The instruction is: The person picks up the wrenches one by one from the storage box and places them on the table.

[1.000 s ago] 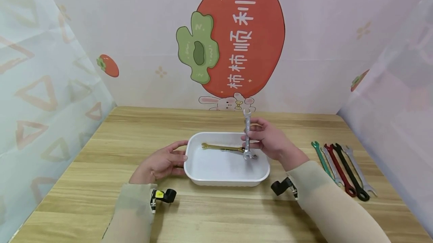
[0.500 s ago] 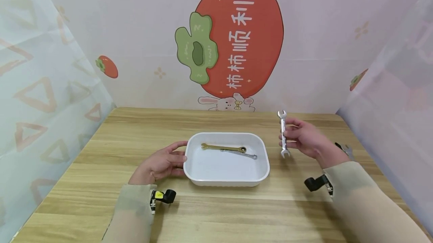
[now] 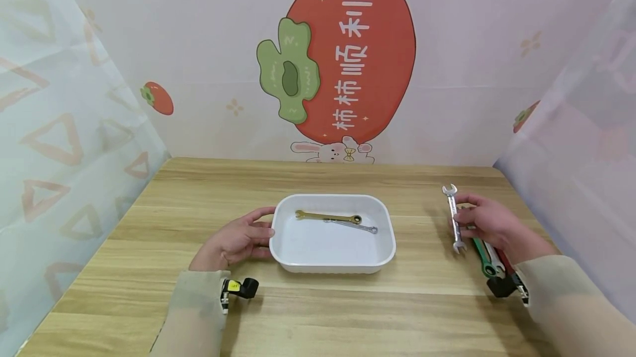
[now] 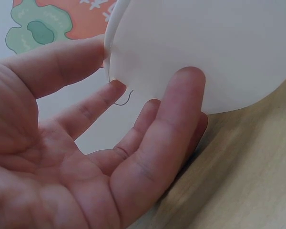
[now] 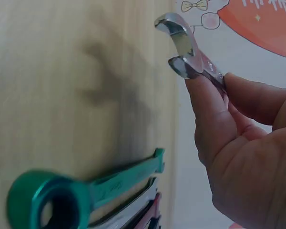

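My right hand (image 3: 489, 222) pinches a silver double open-end wrench (image 3: 454, 219) between thumb and fingers. In the right wrist view the wrench's open jaw end (image 5: 181, 45) points out past the fingertips, above the wooden table, where its shadow falls. At the left end of a white plastic tray (image 3: 333, 262), my left hand (image 3: 238, 238) touches the wall with relaxed fingertips. Inside that tray lie a gold combination wrench (image 3: 328, 217) and a thinner silver wrench (image 3: 353, 225), partly overlapping. Just beside and below the right hand is a green ratcheting wrench (image 3: 484, 257).
Silver (image 5: 128, 207) and red wrenches (image 3: 505, 260) lie in a row with the green one, partly hidden by the right hand and forearm. The wooden table (image 3: 348, 313) ends at a printed backdrop (image 3: 208, 125) behind, with fabric walls at both sides.
My right hand has carried the silver double open-end wrench from over the tray rightward, then lower, to the left side of the wrench row. The left hand and tray have stayed put.
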A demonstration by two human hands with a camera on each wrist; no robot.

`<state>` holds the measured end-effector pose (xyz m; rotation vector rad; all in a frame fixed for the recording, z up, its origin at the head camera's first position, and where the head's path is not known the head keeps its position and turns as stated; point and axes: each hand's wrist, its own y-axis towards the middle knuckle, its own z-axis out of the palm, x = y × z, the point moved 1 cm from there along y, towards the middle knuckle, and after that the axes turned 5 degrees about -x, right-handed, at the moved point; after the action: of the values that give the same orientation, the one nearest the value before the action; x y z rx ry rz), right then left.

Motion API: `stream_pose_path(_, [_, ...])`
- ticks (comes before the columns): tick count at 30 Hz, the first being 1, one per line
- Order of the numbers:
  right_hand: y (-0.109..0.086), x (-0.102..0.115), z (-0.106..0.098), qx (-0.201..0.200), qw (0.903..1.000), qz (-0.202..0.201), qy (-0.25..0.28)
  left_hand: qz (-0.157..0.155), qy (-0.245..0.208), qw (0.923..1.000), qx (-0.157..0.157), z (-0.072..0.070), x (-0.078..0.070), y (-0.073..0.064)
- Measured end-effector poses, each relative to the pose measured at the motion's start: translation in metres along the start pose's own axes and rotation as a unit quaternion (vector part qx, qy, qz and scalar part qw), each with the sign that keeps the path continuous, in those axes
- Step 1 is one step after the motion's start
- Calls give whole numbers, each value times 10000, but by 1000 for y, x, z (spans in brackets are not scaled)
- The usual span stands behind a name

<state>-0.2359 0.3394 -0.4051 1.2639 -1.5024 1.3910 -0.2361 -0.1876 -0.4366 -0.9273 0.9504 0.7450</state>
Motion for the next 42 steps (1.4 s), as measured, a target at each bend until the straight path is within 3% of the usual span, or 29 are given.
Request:
stream_pose_path(9, [-5, -22, -8, -335, 9926, 197, -1147, -12, -4, 10000, -30, 0, -1, -2])
stream_pose_path(17, [-9, -22, -2, -431, 9731, 217, -2252, -36, -41, 9999, -95, 2, -2, -2])
stream_pose_path(26, [-8, -23, -1, -551, 9587, 144, -2788, -27, -13, 10000, -86, 1, -1, -1])
stream_pose_path(33, [-9, -24, -3, -733, 9375, -63, -3400, -21, 57, 9999, -107, -1, 1, -1])
stream_pose_path(35, [-12, -22, 1, -698, 9476, -165, -3113, -26, 53, 9999, -95, 0, 1, -1])
stream_pose_path(39, [-18, -18, 9, -404, 9781, -110, -2039, -7, 69, 9999, -73, 0, 0, -1])
stream_pose_path(42, [-21, -17, 10, -365, 9854, 20, -1665, 5, 86, 9999, -74, 1, -1, -1])
